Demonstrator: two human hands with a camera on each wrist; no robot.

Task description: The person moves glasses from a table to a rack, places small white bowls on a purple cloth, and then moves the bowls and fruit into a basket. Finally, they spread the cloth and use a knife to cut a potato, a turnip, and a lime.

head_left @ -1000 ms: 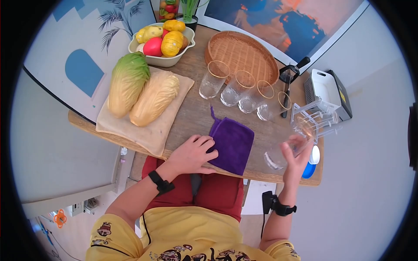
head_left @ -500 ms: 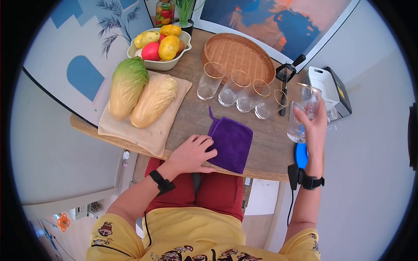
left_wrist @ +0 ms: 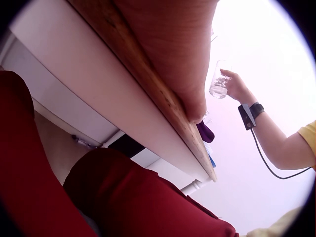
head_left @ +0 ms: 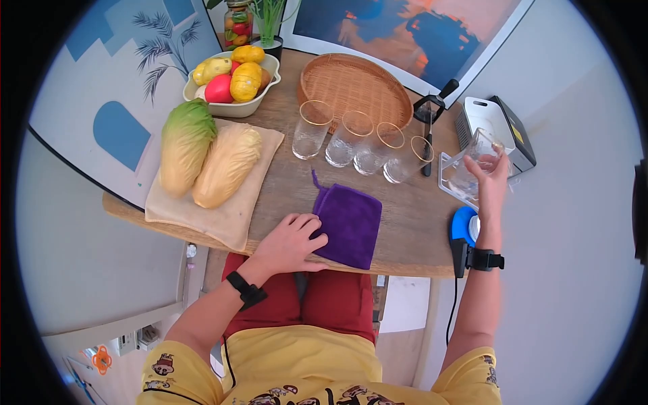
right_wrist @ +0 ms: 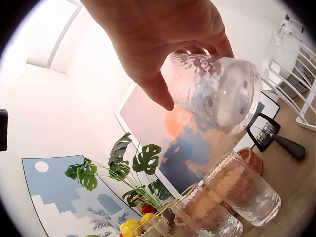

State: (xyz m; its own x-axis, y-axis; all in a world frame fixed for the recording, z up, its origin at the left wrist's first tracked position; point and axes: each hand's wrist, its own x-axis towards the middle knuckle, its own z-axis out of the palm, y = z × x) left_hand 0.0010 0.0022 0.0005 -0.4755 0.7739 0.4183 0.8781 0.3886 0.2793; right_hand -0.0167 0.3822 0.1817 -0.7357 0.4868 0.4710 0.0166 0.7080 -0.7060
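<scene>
The right hand grips a clear ribbed glass at the table's right side, over a white rack. In the right wrist view the fingers and thumb of that hand wrap the glass, its base facing the camera. Resting at the table's front edge, the left hand touches the left edge of a purple drawstring pouch, fingers relaxed. Several gold-rimmed glasses stand in a row behind the pouch. The left wrist view shows the held glass in the air.
A round wicker tray lies behind the glasses, a black-handled tool beside them. Two cabbages rest on a beige cloth at left, below a fruit bowl. A white bin and a blue object are at right.
The right hand has carried the glass up and away from the table's front edge, to the rack at the right. The left hand stays at the pouch. The head view has shifted slightly.
</scene>
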